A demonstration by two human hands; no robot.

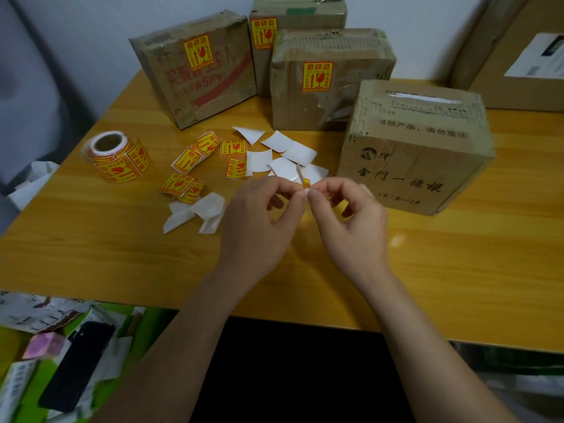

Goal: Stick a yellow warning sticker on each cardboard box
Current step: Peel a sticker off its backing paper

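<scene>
A yellow warning sticker (pixel 304 182), mostly hidden, is pinched edge-on between the left hand (pixel 259 221) and right hand (pixel 351 227) above the wooden table (pixel 427 270), near an unlabelled cardboard box (pixel 418 148); three labelled boxes (pixel 323 83) behind.

Home packing corner: taped boxes (pixel 415 148) (sticker roll (pixel 117 155)) on desk (pixel 91 245).

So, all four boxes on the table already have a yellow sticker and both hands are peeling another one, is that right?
Not quite: the head view shows only three stickered boxes. The nearest box shows no sticker yet. The left hand and right hand are indeed pinching a sticker between them.
</scene>
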